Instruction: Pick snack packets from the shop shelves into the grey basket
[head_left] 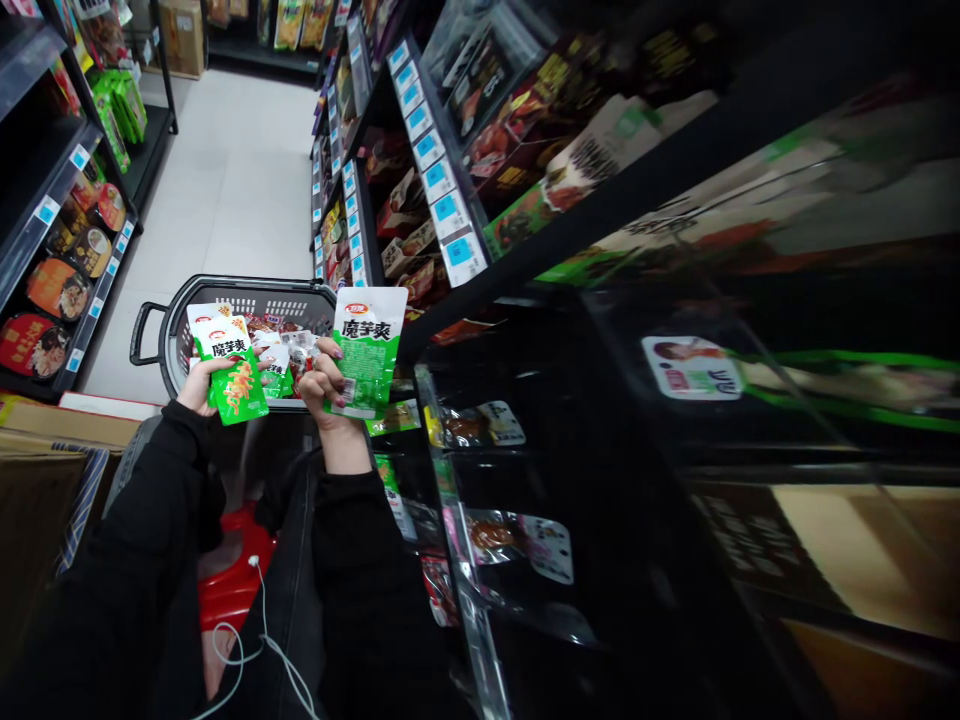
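My left hand [198,388] is closed on green-and-white snack packets [237,372], fanned over one another above the near left part of a dark shopping basket [174,345]. In my right hand [324,385] is another green-and-white snack packet [367,355], held upright by its left edge, with the fingers curled against it. This packet is at the basket's right end, close to the shelf. Inside the basket lie several small snack packets [300,345], partly hidden by my hands and the held packets.
Black shelving with snack bins [480,530] and blue price tags [439,180] rises close on my right. Another shelf with round food tubs [56,290] stands left. A red stool [236,570], cardboard boxes [45,500] and a white earphone cable [270,640] are near my legs. Pale floor [225,150] stretches ahead.
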